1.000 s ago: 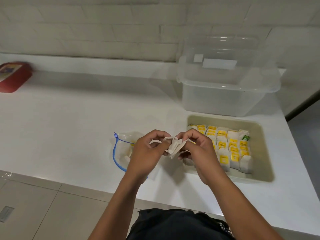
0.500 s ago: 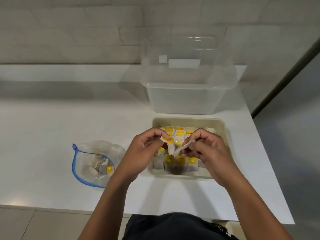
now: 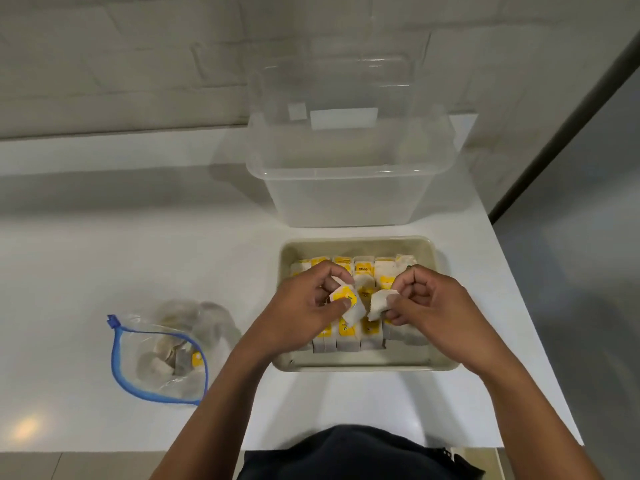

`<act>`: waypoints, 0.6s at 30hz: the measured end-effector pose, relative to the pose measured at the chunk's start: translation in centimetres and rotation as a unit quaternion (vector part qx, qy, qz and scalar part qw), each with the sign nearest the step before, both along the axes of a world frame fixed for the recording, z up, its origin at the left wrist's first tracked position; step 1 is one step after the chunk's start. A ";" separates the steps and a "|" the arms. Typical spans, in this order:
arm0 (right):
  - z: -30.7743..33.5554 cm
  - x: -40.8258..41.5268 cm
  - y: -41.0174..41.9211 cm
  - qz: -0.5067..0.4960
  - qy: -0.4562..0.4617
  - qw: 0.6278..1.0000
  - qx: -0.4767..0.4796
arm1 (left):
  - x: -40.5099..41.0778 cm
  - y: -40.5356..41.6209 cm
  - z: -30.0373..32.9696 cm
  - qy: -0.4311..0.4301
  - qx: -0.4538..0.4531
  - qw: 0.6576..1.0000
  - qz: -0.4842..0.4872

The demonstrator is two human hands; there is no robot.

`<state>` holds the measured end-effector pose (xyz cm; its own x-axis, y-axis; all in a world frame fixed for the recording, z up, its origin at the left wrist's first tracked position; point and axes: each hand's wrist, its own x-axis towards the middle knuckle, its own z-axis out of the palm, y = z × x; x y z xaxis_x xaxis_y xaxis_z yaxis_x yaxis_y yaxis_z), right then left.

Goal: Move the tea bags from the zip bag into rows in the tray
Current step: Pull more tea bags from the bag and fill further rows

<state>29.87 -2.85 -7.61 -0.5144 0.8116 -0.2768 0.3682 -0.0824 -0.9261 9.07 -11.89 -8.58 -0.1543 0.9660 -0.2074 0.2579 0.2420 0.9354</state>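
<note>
A beige tray (image 3: 358, 364) sits on the white counter, filled with rows of white tea bags (image 3: 363, 268) with yellow tags. Both hands hover over its middle. My left hand (image 3: 304, 306) pinches a tea bag with a yellow tag (image 3: 348, 301). My right hand (image 3: 426, 306) pinches a plain white tea bag (image 3: 379, 303). The two bags are slightly apart. A clear zip bag (image 3: 162, 355) with a blue zipper lies open to the left of the tray, with several tea bags still inside.
A large clear plastic tub (image 3: 346, 188) stands just behind the tray, with its lid leaning on the tiled wall. The counter's right edge (image 3: 533, 341) runs close to the tray, with a drop to the floor beyond.
Both hands moved from over the zip bag to over the tray. The two tea bags, held together before, are now pulled apart, one in each hand.
</note>
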 end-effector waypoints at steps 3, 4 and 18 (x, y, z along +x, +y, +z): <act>-0.8 0.0 0.5 0.045 -0.096 0.993 0.057 | 0.1 1.1 -0.9 0.056 -0.017 0.997 -0.041; -1.0 -0.1 0.6 0.067 -0.130 0.987 0.071 | 0.2 1.4 -1.2 0.074 -0.020 0.996 -0.053; -1.8 -2.3 0.9 0.199 -0.415 0.887 0.044 | 0.3 2.3 -2.7 0.210 -0.013 0.972 -0.105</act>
<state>27.60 -2.00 -9.43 -0.4143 0.6482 -0.6389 0.9094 0.2661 -0.3197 9.34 -9.61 -11.28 -0.0300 0.9806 -0.1938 0.6620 0.1648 0.7311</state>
